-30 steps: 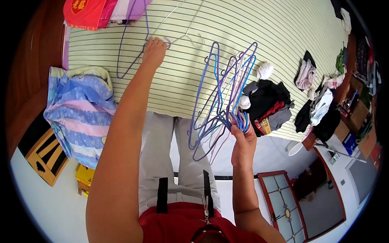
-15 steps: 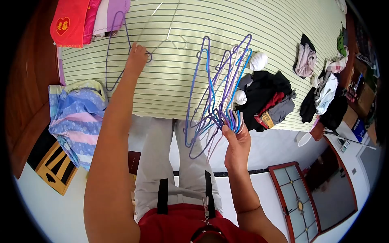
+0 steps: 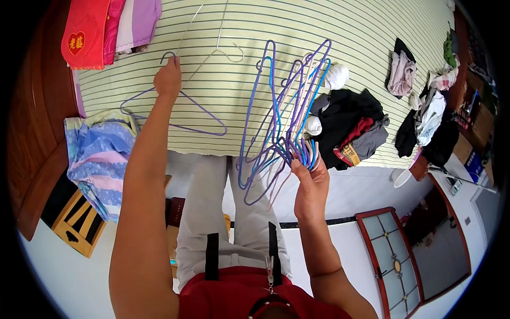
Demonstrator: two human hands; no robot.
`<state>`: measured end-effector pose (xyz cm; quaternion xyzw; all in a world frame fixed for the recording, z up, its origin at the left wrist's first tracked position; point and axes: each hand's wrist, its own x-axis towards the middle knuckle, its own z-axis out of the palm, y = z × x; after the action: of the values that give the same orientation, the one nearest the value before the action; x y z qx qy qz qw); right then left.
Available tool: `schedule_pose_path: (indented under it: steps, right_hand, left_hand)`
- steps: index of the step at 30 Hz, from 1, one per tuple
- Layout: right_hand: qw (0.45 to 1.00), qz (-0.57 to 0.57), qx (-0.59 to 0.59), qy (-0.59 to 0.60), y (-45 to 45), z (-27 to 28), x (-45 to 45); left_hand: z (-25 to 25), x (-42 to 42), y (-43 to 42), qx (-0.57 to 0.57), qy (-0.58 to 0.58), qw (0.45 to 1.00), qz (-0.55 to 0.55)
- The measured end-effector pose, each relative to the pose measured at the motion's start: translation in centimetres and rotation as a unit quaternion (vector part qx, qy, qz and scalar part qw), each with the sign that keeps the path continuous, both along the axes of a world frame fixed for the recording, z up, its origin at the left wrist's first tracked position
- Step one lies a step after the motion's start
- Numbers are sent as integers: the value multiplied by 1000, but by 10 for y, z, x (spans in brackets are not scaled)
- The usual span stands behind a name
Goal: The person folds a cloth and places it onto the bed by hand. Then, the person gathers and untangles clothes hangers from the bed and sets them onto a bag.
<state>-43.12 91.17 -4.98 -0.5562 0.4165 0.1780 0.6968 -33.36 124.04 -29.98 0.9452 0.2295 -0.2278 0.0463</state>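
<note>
viewing remotely through the head camera, i record both bare hands at work over a pale green cloth with thin dark stripes (image 3: 372, 32).

the left hand (image 3: 168, 78) has its fingers curled together and clamped on a purple wire hanger (image 3: 204, 109), gripping just below the hook. the hook points away from the wearer and the long bar lies toward the near edge of the cloth; whether that bar touches the cloth, i cannot tell.

the right hand (image 3: 312, 183) has thumb and fingers clamped on the gathered hooks of a bundle of purple, blue and pale pink hangers (image 3: 289, 148). their frames fan out forward and to the left, partly past the cloth's near edge; i cannot count them, as they overlap.

between the two, a pale, thin wire hanger (image 3: 217, 50) lies on the cloth, its hook turned toward the bundle.

to the right of the bundle i note two white rounded cloth bundles (image 3: 337, 77) and a heap of black, grey and red clothing (image 3: 345, 114).
</note>
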Motion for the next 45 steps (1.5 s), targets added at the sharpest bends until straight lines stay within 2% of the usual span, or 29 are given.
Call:
schedule_pose_path:
  steps: [1,4,6,8,11,16,19,20,24,27,29,30,33,35,37,39,40,43,45]
  right_hand:
    - [1000,-2,-2,-1,0,0,1]
    - [1000,8,-5,-7,0,-4,-1]
    - [1000,8,-7,-11,2,-5,0]
    - [1000,7,-11,-16,3,-5,2]
    - [1000,3,-19,-17,5,-4,3]
    - [999,-13,-28,-19,8,-2,0]
    - [999,-22,-31,-27,11,3,0]
    - [999,-27,-34,-29,13,6,-1]
    - [997,-42,-49,-34,20,16,-3]
    - [997,-43,-49,-49,31,30,-1]
    - [996,-37,-41,-67,38,37,-3]
    - [996,-34,-17,-77,40,40,-5]
    - [996,-16,-9,-92,59,57,-7]
    - [994,-6,-3,-106,80,75,-6]
    - [994,0,9,-109,104,99,-5]
    - [991,24,31,-126,121,113,-8]
    - [989,28,47,-141,134,129,-6]
    - [980,43,93,-169,162,171,-6]
    - [977,48,110,-178,179,195,-4]
  left_hand:
    - [6,5,-9,4,-34,999,17]
    - [16,12,-34,-75,-100,983,-134]
    - [17,19,-56,-174,-136,945,-240]
    - [-1,25,-79,-147,-101,938,-297]
    - [-22,24,-107,-84,-56,934,-343]
    - [-23,11,-131,-12,-83,938,-337]
    - [-16,0,-114,-55,-108,924,-362]
    - [-11,-7,-108,-124,-171,921,-328]
    - [30,-22,-90,-251,-270,914,-171]
    - [88,-31,-70,-254,-217,937,-103]
    - [125,-41,-60,-329,-174,928,-9]
    - [145,-46,-56,-365,-153,918,38]
    - [214,-55,-50,-458,-83,881,85]
    - [239,-72,-59,-581,-104,797,132]
    - [274,-85,-67,-625,-145,760,104]
    - [318,-90,-68,-634,-92,762,100]
    - [340,-92,-63,-607,-89,787,62]
    - [374,-99,-44,-544,-179,819,-20]
    - [395,-101,-24,-560,-187,807,-9]
